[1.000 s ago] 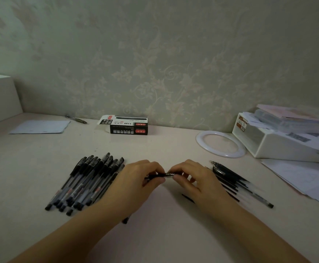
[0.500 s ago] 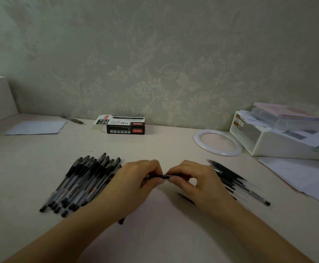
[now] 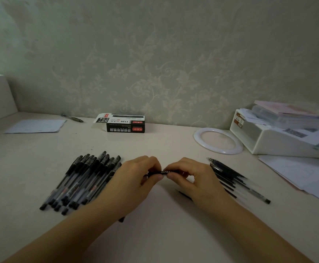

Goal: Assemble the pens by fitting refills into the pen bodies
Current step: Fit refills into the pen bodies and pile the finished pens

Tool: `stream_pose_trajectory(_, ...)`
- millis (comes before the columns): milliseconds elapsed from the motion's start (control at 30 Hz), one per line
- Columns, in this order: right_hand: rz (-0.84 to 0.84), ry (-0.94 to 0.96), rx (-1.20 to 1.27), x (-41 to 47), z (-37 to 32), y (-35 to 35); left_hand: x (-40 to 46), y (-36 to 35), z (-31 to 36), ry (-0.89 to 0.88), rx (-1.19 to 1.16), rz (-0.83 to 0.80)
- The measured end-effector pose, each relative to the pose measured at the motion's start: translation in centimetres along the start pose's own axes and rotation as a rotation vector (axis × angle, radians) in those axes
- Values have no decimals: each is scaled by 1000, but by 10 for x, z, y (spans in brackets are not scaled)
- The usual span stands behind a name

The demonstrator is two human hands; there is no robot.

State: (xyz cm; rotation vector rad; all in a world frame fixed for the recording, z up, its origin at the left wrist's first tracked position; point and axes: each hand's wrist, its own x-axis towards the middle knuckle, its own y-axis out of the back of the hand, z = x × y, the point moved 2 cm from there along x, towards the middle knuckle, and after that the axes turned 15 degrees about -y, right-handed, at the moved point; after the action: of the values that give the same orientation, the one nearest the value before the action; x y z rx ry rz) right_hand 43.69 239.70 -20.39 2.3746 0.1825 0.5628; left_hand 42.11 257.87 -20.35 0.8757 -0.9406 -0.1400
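Two hands point(image 3: 166, 177) pinching one pen point(image 3: 163, 172), pen box point(image 3: 124, 123) behind

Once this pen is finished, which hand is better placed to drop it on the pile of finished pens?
Probably the left hand: it grips the pen and lies right beside the finished pens. The right hand sits by the refills.

A: Wall point(image 3: 174, 63): pale grey-green, faint floral scroll pattern. Table point(image 3: 164, 234): cream.
B: Capped pens point(image 3: 82, 179), left: black caps, clear barrels. Far box point(image 3: 125, 125): black, red labels, white print. Ring point(image 3: 218, 140): white.
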Motion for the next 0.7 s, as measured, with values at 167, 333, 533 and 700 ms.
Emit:
stream_pose_trajectory(167, 117, -73, -44, 1, 8, 8, 0, 8, -7, 65, 111, 88)
stream_pose_trajectory(333, 328, -326, -263, 4, 34, 42, -7, 13, -21, 280, 268, 90)
stream_pose_trajectory(533, 411, -534, -539, 2, 53, 74, -12, 13, -26, 418, 329, 13)
stream_pose_trajectory(700, 323, -615, -522, 0, 62, 68, -13, 15, -26, 457, 371, -37)
